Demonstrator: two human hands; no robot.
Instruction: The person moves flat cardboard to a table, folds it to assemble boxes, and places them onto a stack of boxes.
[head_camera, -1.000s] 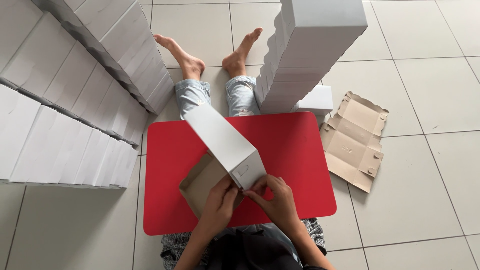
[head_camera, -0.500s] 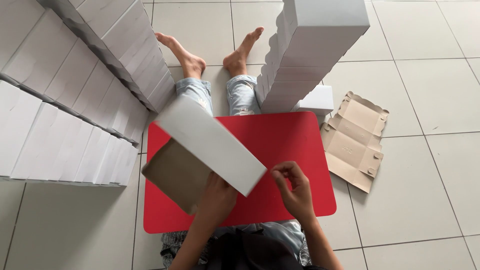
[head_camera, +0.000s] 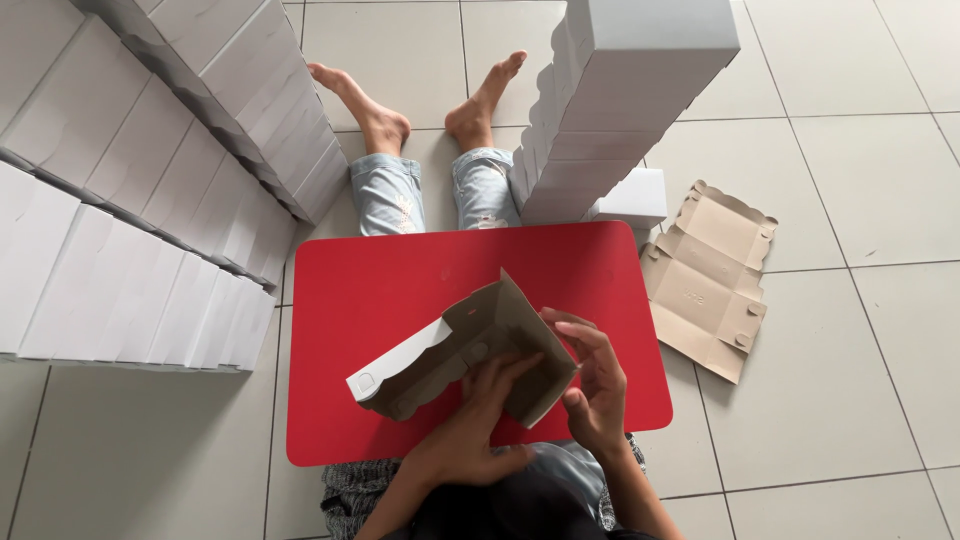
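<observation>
A half-folded cardboard box blank (head_camera: 470, 350), white outside and brown inside with scalloped flap edges, is held above the near half of the red bench (head_camera: 400, 290). Its near panels are partly hidden behind the fingers. The left hand (head_camera: 470, 420) presses flat on the brown inner face; the right hand (head_camera: 592, 385) pinches the right-hand panel's edge. Far right stands a tall stack of white boxes (head_camera: 630, 90); rows of white boxes (head_camera: 150, 200) line the left. Flat cardboard blanks (head_camera: 710, 275) lie on the tiled floor at right.
</observation>
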